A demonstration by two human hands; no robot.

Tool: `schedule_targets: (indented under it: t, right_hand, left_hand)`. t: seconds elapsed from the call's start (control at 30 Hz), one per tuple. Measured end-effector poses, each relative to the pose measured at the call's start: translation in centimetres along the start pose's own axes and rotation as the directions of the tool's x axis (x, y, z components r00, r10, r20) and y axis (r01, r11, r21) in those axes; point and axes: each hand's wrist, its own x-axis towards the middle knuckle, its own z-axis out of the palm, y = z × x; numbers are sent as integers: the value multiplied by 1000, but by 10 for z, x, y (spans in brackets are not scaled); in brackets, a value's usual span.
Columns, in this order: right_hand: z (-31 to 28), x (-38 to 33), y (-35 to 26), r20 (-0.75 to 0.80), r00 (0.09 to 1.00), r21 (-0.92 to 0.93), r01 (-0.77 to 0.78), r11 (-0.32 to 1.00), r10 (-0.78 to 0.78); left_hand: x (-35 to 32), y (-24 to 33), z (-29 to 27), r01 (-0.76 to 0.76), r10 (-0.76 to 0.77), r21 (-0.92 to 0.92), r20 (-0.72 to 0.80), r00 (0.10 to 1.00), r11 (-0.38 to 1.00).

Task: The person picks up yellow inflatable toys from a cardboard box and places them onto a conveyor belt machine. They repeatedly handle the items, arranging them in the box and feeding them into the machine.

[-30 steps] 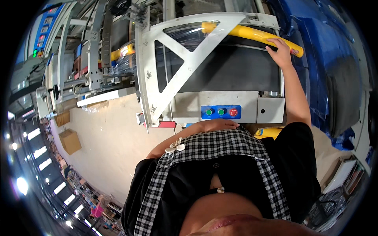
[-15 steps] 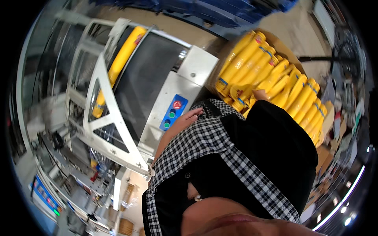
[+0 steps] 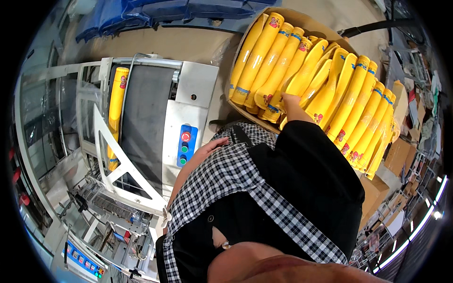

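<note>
Long yellow tubes (image 3: 271, 45) in glossy wrap, with blue bands and small red prints, fill an open cardboard box (image 3: 238, 106) ahead on the right. My right hand (image 3: 291, 100) reaches over the box's near edge and touches the tubes in the middle. Its fingers are hidden among them, so I cannot see a grip. Against the checked apron (image 3: 231, 162) at my waist lies my left hand (image 3: 211, 146), fingers stretched out and holding nothing. Another yellow tube (image 3: 114, 106) lies lengthwise on the dark belt of the machine at the left.
The white-framed machine (image 3: 188, 113) stands close on my left, with a blue button panel (image 3: 188, 145) facing up. A slanted white guard (image 3: 111, 141) crosses its belt. Blue sheeting (image 3: 165, 12) lies at the far side. A black bar (image 3: 377, 27) extends beside the box.
The view has turned, so the machine and box sit at different angles. More of my right forearm shows over the box. My left hand stays at the apron.
</note>
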Motion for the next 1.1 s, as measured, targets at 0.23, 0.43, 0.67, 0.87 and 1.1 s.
schedule_targets:
  t: [0.23,0.43,0.67,0.87,1.1]
  right_hand:
    - [-81,-121,-98,627,725,595,-210,775,-285]
    - [-121,-248,-103,796,133,593,28,805,-591]
    - [-81,-296,-136,840,-543,85,175,981,24]
    - [-19,-362,-146,915,-388,268,787,556,109]
    - [6,-401,-135,875,-470,454,713,534,-115]
  left_hand:
    - [22,-28,-24,-188,173,115,128,977,975]
    - [35,-12,-34,-407,389,-245,-121,913,880]
    - [-8,45,-66,-542,705,-821,-277,652,178]
    - [-41,-24,-55,-719,339,-671,-644,686,180]
    - [-34,-24,-22,-786,618,-468,-494,612,404]
